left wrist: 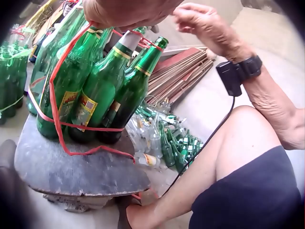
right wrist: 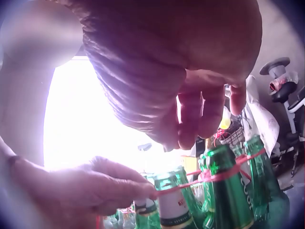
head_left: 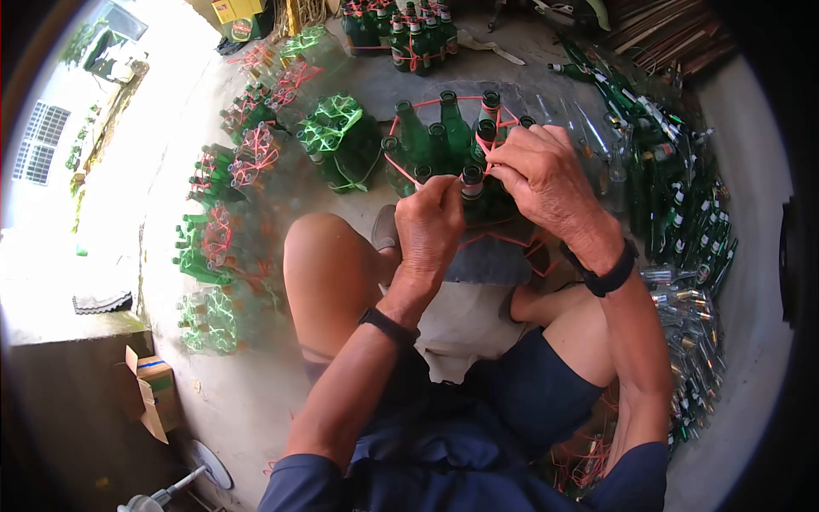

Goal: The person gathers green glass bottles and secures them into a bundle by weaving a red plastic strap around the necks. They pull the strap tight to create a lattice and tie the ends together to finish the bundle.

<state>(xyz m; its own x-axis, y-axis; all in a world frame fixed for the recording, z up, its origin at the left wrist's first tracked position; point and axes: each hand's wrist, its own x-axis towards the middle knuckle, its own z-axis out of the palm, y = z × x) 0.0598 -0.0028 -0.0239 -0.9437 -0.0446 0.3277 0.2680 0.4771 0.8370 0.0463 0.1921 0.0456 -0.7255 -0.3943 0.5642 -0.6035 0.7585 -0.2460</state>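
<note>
A cluster of green glass bottles point(head_left: 450, 124) stands upright on a dark stool top point(left wrist: 71, 164). Red plastic strap point(left wrist: 58, 102) circles the bottles low down and also loops around their necks. My left hand point(head_left: 431, 224) pinches the strap beside a near bottle neck; a loose length hangs down the bottles' side from these fingers. On the right of the cluster, my right hand point(head_left: 542, 175) has curled fingers with thumb and fingertips together at the red strap by the necks. From the right wrist, the strap runs from the left fingertips across a bottle neck point(right wrist: 224, 167).
Strapped bottle bundles point(head_left: 333, 128) stand on the floor at left, more point(head_left: 418, 43) at the back. Loose green bottles point(head_left: 674, 213) and clear bottles point(head_left: 695, 341) are heaped at right by the wall. An opened cardboard box point(head_left: 153, 392) and a fan point(head_left: 209, 465) are at lower left.
</note>
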